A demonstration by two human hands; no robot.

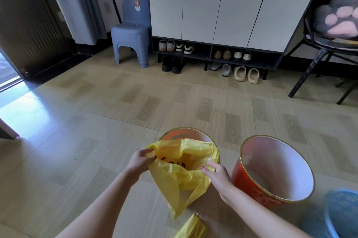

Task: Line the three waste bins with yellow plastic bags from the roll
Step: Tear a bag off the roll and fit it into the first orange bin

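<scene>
A yellow plastic bag (pixel 180 172) is spread open over the mouth of an orange round bin (pixel 186 134) on the floor. My left hand (pixel 139 161) grips the bag's left edge, and my right hand (pixel 218 176) holds its right edge at the bin's rim. The bag's lower end hangs down in front of the bin. A second red-orange bin (pixel 273 170) with a white inside stands unlined to the right. A blue mesh bin (pixel 341 214) shows at the bottom right corner. The yellow bag roll (pixel 191 228) lies on the floor near my knees.
A blue plastic stool (pixel 131 32) stands at the back left beside a white cabinet with a shoe rack (pixel 213 54) and several pairs of shoes. A black chair (pixel 329 44) with a paw cushion is at the right. An open doorway is at the far left.
</scene>
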